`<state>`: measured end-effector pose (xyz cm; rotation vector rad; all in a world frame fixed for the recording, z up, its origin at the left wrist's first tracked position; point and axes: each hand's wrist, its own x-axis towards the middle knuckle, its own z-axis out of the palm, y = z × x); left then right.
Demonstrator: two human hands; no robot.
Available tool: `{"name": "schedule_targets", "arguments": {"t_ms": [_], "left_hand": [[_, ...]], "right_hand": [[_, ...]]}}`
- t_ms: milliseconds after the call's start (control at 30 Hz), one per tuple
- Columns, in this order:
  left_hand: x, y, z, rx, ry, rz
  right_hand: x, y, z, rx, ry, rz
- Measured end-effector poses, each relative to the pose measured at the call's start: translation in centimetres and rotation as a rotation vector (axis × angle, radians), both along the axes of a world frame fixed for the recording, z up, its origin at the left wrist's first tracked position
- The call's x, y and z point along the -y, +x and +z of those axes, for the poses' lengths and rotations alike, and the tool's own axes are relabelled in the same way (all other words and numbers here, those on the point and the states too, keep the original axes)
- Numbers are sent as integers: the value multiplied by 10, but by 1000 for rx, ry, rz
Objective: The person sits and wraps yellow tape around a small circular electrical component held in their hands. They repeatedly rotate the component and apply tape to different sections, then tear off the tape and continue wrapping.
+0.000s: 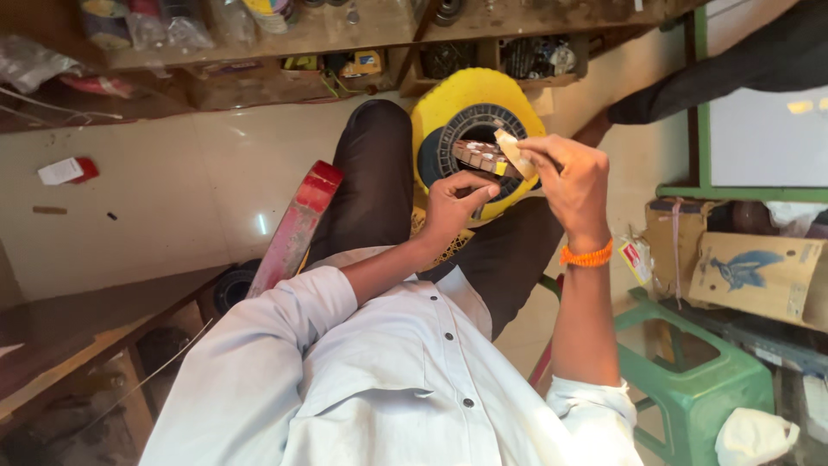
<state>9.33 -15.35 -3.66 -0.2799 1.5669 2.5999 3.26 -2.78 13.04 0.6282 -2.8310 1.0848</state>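
Observation:
I sit with dark trousers and a white shirt below me. My left hand [453, 205] pinches a small round wound part [479, 155], brownish with coloured bits, held above my lap. My right hand [569, 177], with an orange bead bracelet at the wrist, grips a beige strip of paper or tape [515, 152] against that same part. Behind both hands lies a yellow spool [448, 108] with a dark hub.
A red flat bar [297, 226] leans by my left leg. A green plastic stool [703, 380] with a white cloth stands at right, beside cardboard boxes [759, 267]. Cluttered wooden shelves [345, 43] run along the top. Another person's dark sleeve [733, 73] reaches in top right.

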Motion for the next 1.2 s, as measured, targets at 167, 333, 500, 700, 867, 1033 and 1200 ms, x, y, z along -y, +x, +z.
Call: {"name": "schedule_targets", "arguments": {"t_ms": [167, 333, 500, 700, 867, 1033, 1200], "left_hand": [[-7, -7, -9, 40, 23, 14], [-14, -8, -7, -1, -62, 16], [-19, -11, -8, -10, -79, 29], [-33, -20, -8, 135, -5, 110], [-39, -24, -1, 160, -113, 157], [-37, -28, 11, 129, -147, 169], [-5, -15, 45, -345, -718, 168]], "right_hand": [[-5, -36, -25, 171, -77, 54], [-26, -44, -27, 216, -119, 50], [-38, -44, -26, 202, -103, 14], [-43, -74, -61, 120, -125, 37], [-54, -81, -95, 64, 2, -88], [-83, -48, -85, 95, -104, -272], [-102, -18, -54, 147, -156, -379]]}}
